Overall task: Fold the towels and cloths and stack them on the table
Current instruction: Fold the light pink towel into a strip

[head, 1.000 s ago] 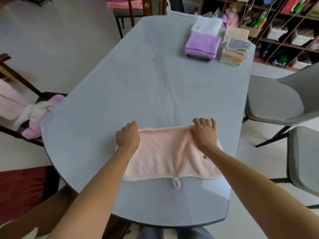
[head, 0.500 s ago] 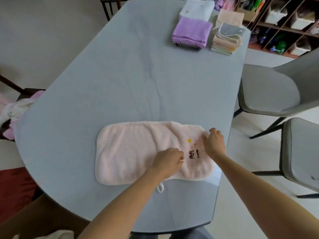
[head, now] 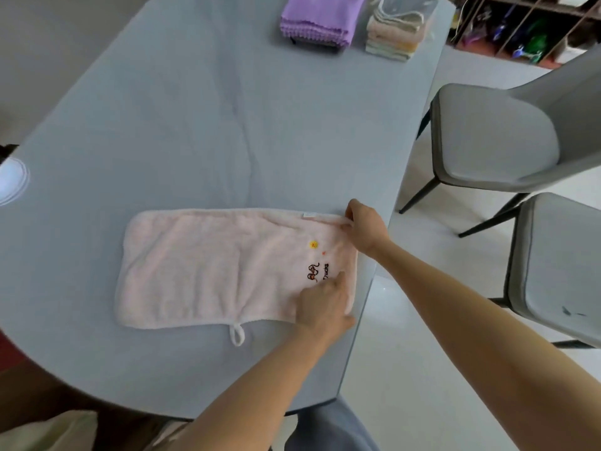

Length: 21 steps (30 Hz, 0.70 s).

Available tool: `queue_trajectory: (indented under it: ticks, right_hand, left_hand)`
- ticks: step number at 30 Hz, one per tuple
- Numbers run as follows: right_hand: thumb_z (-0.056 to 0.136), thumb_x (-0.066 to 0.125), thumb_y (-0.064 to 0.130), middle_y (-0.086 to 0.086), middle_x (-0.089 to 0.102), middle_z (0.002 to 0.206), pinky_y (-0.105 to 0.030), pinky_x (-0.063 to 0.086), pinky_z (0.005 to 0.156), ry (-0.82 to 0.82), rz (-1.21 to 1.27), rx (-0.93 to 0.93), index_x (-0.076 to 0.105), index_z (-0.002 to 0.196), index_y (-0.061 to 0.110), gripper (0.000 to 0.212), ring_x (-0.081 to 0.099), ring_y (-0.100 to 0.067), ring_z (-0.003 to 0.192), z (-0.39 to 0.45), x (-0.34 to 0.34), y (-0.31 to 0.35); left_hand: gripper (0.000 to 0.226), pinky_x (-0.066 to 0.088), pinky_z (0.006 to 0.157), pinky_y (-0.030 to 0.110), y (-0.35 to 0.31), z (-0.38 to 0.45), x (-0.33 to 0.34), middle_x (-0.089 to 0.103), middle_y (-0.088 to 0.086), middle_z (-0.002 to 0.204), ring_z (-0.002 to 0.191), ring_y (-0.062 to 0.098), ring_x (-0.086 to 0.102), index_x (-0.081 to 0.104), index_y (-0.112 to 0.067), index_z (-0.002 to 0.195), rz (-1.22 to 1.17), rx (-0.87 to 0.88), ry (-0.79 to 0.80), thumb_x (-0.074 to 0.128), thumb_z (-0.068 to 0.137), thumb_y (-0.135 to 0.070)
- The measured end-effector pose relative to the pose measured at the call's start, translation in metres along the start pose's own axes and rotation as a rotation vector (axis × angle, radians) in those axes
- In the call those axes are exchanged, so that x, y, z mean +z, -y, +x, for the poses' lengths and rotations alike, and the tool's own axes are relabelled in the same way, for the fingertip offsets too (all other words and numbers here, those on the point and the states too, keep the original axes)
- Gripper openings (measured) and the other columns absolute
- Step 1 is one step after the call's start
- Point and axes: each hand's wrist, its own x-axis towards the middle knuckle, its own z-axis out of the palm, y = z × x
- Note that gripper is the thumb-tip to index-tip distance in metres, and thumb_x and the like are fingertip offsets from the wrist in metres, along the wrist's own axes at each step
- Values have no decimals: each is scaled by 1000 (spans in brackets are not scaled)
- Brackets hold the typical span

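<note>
The right hand [head: 366,227] pinched the far right corner of the pink towel [head: 208,265], thumb and fingers closed on the hem just beside the small white label. The left hand [head: 320,304] lay on the near right part of the towel with its fingers bent down onto the cloth by the near right corner; whether it had a grip or only pressed I could not tell. The towel lay flat and lengthwise on the near end of the desk [head: 195,131], embroidery up, its right edge close to the desk's rim.

The step in hand looked like the first fold, right end carried over to the left. To do it well, both right corners wanted lifting together and level, then laying onto the left corners so the hems met. The hanging loop [head: 237,335] stuck out from the near edge and was best tucked inside. A flat palm run along the crease afterwards would keep the pile from springing open.

Counted: one towel being folded, and two hands on it. At the far end of the desk stood two stacks well apart from it, a purple stack [head: 320,19] and just beside it a mixed pale stack [head: 398,30]. Two grey chairs [head: 494,138] stood to the right.
</note>
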Motion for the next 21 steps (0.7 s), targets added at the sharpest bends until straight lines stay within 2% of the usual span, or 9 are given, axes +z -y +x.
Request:
queue_trajectory:
  ticks: [3, 5, 6, 7, 9, 12, 15, 18, 21]
  right_hand:
    - [82, 49, 5, -6, 55, 83, -31, 35, 62, 0, 54, 54, 47, 87, 13, 10, 50, -29, 77, -11, -11, -20]
    - [82, 51, 5, -6, 55, 79, -32, 37, 61, -18, 89, 59, 48, 83, 12, 8, 51, -28, 75, -18, -18, -32]
    - [82, 52, 5, -6, 55, 78, -32, 38, 62, -28, 87, 55, 48, 82, 12, 8, 51, -28, 75, -21, -21, -36]
    - [83, 52, 6, -6, 55, 77, -32, 38, 62, -38, 80, 53, 48, 81, 13, 8, 52, -28, 75, -25, -24, -40]
    - [87, 48, 8, -7, 55, 77, -32, 37, 61, -62, 66, 59, 47, 81, 13, 8, 52, -29, 74, -32, -29, -48]
    - [91, 43, 11, -9, 56, 79, -31, 36, 60, -93, 14, 111, 47, 81, 11, 11, 54, -31, 76, -43, -39, -62]
    - [92, 46, 14, -7, 55, 84, -32, 39, 65, -111, 53, 180, 53, 93, 9, 9, 54, -30, 82, -52, -49, -72]
    - [91, 48, 12, -7, 58, 81, -35, 47, 66, -164, 210, 176, 52, 107, 11, 16, 57, -30, 77, -65, -51, -69]
    - [88, 43, 6, -8, 57, 60, -34, 50, 59, -201, 374, 89, 56, 101, 13, 20, 60, -27, 59, -78, -53, -44]
  left_hand:
    - [37, 40, 60, 32, -12, 1, 4, 65, 5, 102, 88, 25, 67, 48, -11, 112, -5, -44, -44, 64, 83, -29]
    - [39, 44, 48, 25, -18, 1, -6, 67, 2, 78, 65, 18, 68, 59, -13, 90, 49, -48, -54, 81, 61, -27]
    - [37, 47, 50, 25, -21, 2, -8, 68, 3, 78, 66, 19, 69, 60, -12, 89, 78, -50, -52, 81, 61, -24]
    - [31, 50, 59, 29, -24, 3, -7, 68, 6, 89, 79, 23, 70, 58, -10, 98, 48, -48, 0, 74, 72, -19]
    - [24, 46, 71, 34, -27, 10, -1, 64, 13, 107, 98, 32, 63, 53, -8, 108, -120, -27, 118, 58, 85, -13]
    - [15, 38, 64, 29, -39, 13, -5, 63, 13, 90, 82, 30, 59, 55, -8, 84, -483, 17, 268, 62, 78, -20]
    - [19, 46, 64, 28, -42, 8, -20, 62, 5, 69, 63, 19, 59, 56, -9, 70, -797, 34, 408, 64, 82, -21]
    - [13, 58, 74, 29, -28, -4, -33, 72, 15, 95, 82, 22, 70, 67, -2, 97, -960, 1, 518, 61, 91, -12]
    - [13, 54, 64, 18, 0, -19, -43, 69, 11, 89, 72, 11, 66, 66, 1, 97, -985, -29, 448, 60, 92, -9]
